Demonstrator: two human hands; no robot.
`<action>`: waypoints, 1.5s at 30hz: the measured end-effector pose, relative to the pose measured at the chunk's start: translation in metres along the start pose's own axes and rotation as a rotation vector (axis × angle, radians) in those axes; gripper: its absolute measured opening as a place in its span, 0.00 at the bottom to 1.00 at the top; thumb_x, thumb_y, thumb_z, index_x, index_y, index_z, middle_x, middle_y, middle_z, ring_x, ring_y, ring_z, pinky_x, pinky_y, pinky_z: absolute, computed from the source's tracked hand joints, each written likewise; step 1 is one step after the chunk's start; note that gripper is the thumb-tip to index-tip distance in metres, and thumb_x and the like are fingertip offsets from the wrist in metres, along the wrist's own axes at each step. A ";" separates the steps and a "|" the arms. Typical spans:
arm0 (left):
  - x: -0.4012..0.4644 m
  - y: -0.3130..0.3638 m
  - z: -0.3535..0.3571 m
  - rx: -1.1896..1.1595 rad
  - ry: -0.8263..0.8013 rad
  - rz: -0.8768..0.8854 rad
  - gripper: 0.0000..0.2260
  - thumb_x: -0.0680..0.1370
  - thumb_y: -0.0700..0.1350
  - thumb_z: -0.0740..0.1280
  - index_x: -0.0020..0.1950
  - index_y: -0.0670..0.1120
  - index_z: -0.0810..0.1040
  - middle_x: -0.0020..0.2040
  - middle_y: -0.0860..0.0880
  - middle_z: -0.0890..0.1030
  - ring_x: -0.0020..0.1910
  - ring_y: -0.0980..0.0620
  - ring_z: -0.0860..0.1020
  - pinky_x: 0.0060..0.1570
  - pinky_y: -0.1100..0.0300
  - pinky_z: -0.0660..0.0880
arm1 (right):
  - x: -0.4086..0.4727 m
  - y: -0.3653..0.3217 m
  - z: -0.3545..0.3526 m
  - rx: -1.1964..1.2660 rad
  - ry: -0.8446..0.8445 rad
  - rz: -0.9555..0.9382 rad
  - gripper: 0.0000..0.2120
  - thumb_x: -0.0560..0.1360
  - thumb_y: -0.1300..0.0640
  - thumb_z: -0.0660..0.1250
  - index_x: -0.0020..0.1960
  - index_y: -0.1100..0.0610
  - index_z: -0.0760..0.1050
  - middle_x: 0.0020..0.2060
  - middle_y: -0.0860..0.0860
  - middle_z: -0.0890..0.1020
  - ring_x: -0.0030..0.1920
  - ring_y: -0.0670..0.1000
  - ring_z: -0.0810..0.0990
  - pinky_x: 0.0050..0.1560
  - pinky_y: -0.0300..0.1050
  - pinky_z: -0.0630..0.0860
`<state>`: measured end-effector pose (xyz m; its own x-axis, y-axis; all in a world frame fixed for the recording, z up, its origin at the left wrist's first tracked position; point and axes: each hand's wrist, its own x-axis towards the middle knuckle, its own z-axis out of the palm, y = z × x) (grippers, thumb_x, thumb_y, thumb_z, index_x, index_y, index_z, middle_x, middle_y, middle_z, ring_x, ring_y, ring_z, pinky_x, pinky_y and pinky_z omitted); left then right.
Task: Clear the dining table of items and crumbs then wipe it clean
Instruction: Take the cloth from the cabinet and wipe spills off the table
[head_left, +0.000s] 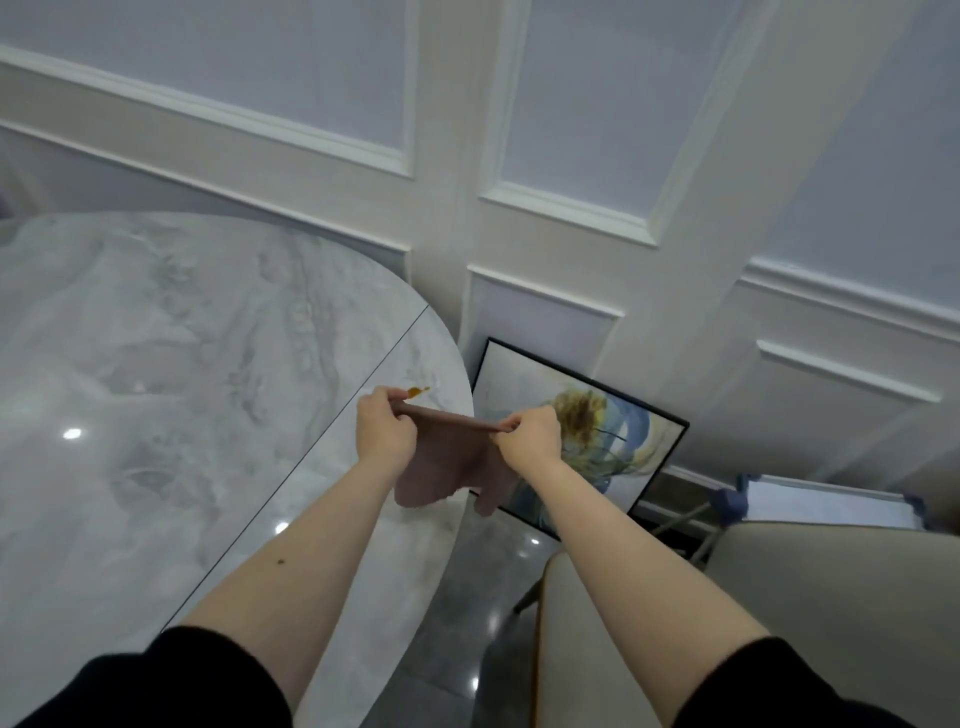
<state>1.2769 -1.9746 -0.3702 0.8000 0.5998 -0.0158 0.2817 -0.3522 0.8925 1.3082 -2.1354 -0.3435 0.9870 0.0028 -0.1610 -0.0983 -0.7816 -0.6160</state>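
A pinkish-brown cloth (447, 462) hangs stretched between both hands above the right edge of the grey marble dining table (182, 364). My left hand (387, 428) pinches its left top corner and my right hand (530, 436) pinches its right top corner. The cloth droops below the hands, partly over the table's rim and partly over the floor. A small orange scrap (417, 391) lies on the table just beyond my left hand.
A framed painting (597, 431) leans against the panelled wall on the floor to the right of the table. A beige chair (779, 597) stands at the lower right. Blue and white items (810, 501) sit behind it. A thin seam crosses the tabletop.
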 end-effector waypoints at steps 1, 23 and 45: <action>0.013 0.001 0.004 0.012 0.009 0.009 0.16 0.71 0.30 0.57 0.53 0.42 0.77 0.58 0.41 0.75 0.56 0.45 0.76 0.55 0.59 0.70 | 0.011 -0.003 -0.001 -0.033 0.039 0.000 0.05 0.74 0.56 0.67 0.39 0.51 0.79 0.55 0.56 0.76 0.56 0.57 0.74 0.59 0.53 0.74; 0.241 -0.027 0.070 0.006 0.179 0.004 0.12 0.71 0.29 0.61 0.49 0.40 0.77 0.54 0.41 0.74 0.49 0.47 0.75 0.53 0.58 0.72 | 0.246 -0.051 0.081 0.001 0.083 -0.484 0.07 0.73 0.54 0.65 0.50 0.52 0.77 0.45 0.45 0.78 0.50 0.50 0.76 0.58 0.49 0.68; 0.215 -0.162 0.072 0.854 -0.096 0.047 0.32 0.75 0.58 0.33 0.77 0.49 0.47 0.78 0.50 0.48 0.77 0.50 0.46 0.73 0.50 0.37 | 0.313 -0.024 0.207 -0.627 -0.400 -0.977 0.30 0.76 0.41 0.32 0.77 0.45 0.43 0.77 0.47 0.48 0.77 0.49 0.44 0.76 0.53 0.40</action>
<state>1.4416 -1.8399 -0.5510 0.8514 0.5212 -0.0595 0.5182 -0.8182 0.2489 1.5932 -1.9865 -0.5381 0.4925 0.8601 -0.1328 0.8477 -0.5086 -0.1506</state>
